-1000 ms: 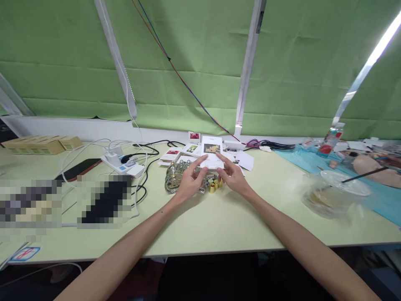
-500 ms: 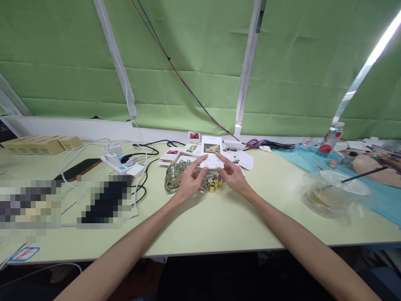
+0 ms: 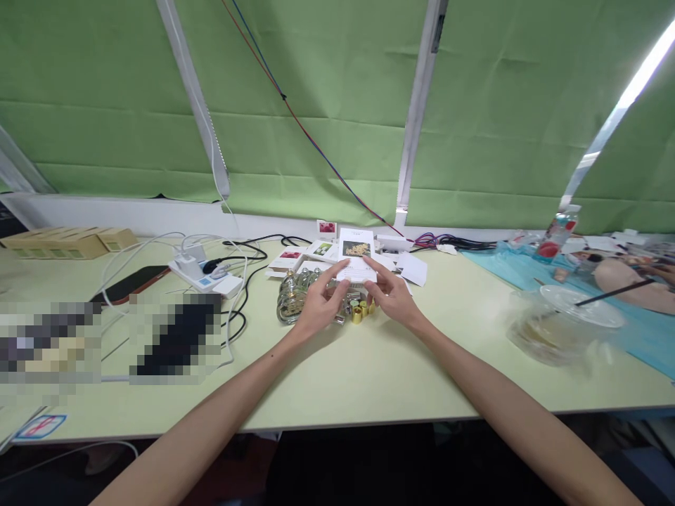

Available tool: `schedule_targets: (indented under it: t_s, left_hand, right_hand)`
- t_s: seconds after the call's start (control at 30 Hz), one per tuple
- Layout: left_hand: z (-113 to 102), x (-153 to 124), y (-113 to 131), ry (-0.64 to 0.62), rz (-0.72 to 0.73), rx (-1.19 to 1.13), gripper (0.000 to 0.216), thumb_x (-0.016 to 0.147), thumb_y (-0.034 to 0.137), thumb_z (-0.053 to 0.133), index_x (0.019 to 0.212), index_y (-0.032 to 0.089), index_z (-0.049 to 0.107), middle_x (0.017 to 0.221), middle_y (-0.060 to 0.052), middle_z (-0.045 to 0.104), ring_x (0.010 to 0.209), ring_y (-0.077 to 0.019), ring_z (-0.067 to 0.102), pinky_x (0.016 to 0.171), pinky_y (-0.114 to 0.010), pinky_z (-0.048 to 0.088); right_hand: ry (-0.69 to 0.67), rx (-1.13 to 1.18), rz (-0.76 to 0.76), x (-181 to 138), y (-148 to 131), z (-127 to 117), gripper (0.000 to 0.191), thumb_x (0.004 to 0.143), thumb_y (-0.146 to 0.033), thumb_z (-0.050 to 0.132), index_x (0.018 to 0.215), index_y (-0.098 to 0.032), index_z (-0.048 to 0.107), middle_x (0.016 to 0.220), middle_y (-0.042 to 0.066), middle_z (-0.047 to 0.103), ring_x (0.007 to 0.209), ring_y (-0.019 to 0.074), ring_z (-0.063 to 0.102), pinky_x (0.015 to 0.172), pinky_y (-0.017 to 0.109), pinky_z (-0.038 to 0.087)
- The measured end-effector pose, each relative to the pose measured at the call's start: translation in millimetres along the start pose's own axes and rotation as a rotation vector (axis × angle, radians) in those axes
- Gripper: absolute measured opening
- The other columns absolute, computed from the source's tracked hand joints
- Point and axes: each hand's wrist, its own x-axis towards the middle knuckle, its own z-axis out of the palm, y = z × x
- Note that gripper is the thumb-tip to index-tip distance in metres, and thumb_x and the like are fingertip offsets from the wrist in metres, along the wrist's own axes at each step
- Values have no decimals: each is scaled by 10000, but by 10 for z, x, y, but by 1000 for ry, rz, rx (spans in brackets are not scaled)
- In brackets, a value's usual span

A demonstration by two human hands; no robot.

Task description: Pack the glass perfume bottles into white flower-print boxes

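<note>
Both hands hold a small white box (image 3: 356,254) with a yellow flower picture upright above the pale green table (image 3: 369,372). My left hand (image 3: 319,303) pinches its lower left edge with thumb and fingers. My right hand (image 3: 387,293) grips its lower right edge. Under the hands lie clear glass bottles (image 3: 293,298) and small gold caps (image 3: 361,312). More white picture boxes (image 3: 306,256) lie just behind.
A white power strip (image 3: 203,275) with tangled cables and a dark phone (image 3: 131,284) lie to the left. Tan cartons (image 3: 68,242) sit far left. A clear lidded bowl (image 3: 564,325) and a blue mat (image 3: 527,274) are on the right, where another person's arm (image 3: 633,281) rests.
</note>
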Motion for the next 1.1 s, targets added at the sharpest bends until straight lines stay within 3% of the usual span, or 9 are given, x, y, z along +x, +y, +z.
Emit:
schedule_targets:
  t_s: [1.1]
  left_hand:
    - [8,7,-37,56,36,43,558,934,480,600,1400,174,573,554,46,491,447,-83,436,462,-206,404]
  right_hand:
    - [22,-109,-13,-10,-61,20,640,939,-528,545,1485,-198,493,664,-53,490,525,105,540,601,258,504]
